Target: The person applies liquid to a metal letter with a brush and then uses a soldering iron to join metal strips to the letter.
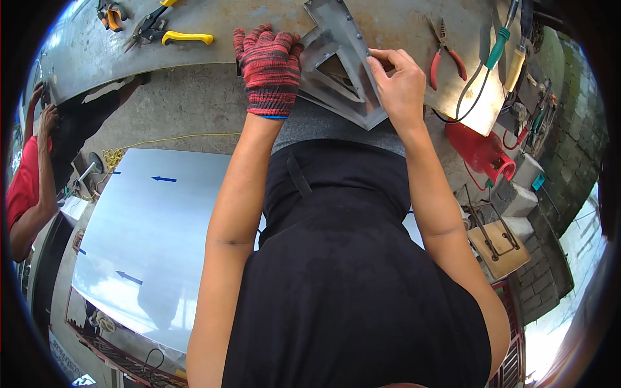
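Observation:
A grey folded sheet-metal part (359, 55) with a triangular cutout lies tilted over the near edge of the metal worktable (213, 16). My right hand (400, 81), bare, pinches its right flange between thumb and fingers. On the part's left side, my left hand (268, 68) wears a red and black knit glove. That hand rests palm down at the table edge with its fingers laid forward, its thumb side against or very close to the metal. What lies under the glove is hidden, apart from a small dark edge at its left.
Yellow-handled snips (162, 32) and orange-handled pliers (112, 14) lie left; red-handled pliers (443, 55) and a green-handled cabled tool (498, 48) lie right. A red gas cylinder (475, 149) stands below. A person in red (29, 174) works at far left, near a large metal sheet (149, 226).

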The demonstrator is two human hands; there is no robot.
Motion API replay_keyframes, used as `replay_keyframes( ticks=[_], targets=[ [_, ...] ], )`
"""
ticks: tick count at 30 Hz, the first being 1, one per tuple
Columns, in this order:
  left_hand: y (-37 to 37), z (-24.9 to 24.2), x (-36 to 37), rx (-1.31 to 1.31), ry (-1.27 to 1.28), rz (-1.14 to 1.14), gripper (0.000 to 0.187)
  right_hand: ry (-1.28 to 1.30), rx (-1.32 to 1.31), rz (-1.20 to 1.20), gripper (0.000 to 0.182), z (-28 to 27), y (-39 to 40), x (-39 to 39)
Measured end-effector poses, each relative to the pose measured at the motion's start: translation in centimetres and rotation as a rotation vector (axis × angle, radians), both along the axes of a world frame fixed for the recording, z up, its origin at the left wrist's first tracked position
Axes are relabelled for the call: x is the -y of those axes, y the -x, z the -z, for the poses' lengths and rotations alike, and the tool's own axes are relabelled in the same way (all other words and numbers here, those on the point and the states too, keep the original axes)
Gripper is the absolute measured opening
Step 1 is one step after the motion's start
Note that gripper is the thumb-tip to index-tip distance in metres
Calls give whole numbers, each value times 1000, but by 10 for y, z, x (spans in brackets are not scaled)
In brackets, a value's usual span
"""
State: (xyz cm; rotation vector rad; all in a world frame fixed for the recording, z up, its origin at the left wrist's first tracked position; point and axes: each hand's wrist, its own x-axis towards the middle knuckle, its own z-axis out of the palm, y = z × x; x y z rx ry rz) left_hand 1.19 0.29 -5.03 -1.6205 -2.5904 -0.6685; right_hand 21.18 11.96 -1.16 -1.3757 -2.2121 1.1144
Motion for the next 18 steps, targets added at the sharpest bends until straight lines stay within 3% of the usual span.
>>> replay_keyframes(
  ticks=[2,7,11,18],
  targets=[
    [-1,1,0,1,-10,-7,16,17,7,-11,19,-2,1,-1],
    [-2,-3,-2,10,-23,-27,15,-372,57,-227,42,-15,19,-8],
    [-4,-6,-2,46,-7,-43,14,-448,50,-384,41,-15,46,-17],
    [-3,-10,-1,122,-33,-39,18,-359,-13,-415,29,-3,68,-31]
  ],
)
